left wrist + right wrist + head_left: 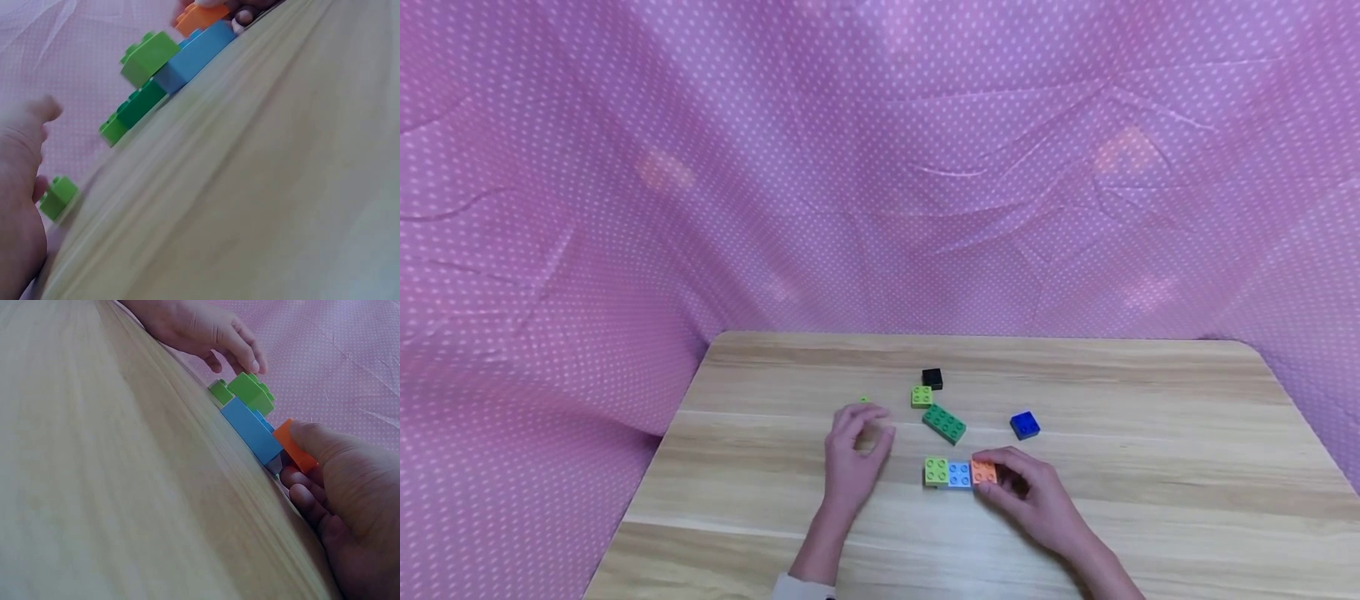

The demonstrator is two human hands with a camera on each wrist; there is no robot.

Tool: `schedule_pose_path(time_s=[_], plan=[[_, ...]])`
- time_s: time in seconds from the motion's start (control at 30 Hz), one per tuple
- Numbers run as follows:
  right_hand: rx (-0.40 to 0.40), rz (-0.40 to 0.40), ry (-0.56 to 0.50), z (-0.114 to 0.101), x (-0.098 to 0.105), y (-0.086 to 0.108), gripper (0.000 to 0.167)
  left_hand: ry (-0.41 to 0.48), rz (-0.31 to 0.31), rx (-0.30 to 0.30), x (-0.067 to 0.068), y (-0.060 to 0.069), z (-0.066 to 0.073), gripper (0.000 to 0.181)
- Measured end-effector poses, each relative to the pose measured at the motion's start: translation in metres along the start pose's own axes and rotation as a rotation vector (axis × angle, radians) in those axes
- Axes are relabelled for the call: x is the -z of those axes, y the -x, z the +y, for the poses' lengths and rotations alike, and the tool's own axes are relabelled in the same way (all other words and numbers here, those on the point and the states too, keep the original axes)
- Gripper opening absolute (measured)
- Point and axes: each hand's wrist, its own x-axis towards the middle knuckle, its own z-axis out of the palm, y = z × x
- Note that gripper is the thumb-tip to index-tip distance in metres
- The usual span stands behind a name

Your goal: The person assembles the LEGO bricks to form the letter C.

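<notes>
My right hand (1030,496) pinches an orange brick (294,445) between thumb and fingers. That brick sits at the right end of a light blue brick (251,430), whose middle studs show. On the blue brick's left end a lime brick (936,471) is stacked, jutting past its edge. My left hand (853,458) hovers over the table to the left, its fingers loosely bent and nothing between them. Just beyond its fingertips lies another lime brick (59,197), mostly hidden by the hand in the head view.
Behind the stack lie a long green brick (944,423), a small lime brick (922,397) and a black brick (932,378). A dark blue brick (1025,425) lies to the right. Pink dotted cloth (880,208) hangs behind the wooden table (1150,433).
</notes>
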Motion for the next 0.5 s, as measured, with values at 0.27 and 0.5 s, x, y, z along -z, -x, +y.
schedule_pose_path(time_s=[0.27,0.5], plan=[[-0.009,0.003,0.016,-0.001,0.000,-0.002,0.039,-0.063,0.057,0.141,0.009,-0.013,-0.011,0.048],[-0.011,0.002,0.014,-0.003,-0.001,-0.001,0.040,-0.264,-0.047,0.181,0.010,-0.010,-0.009,0.056]])
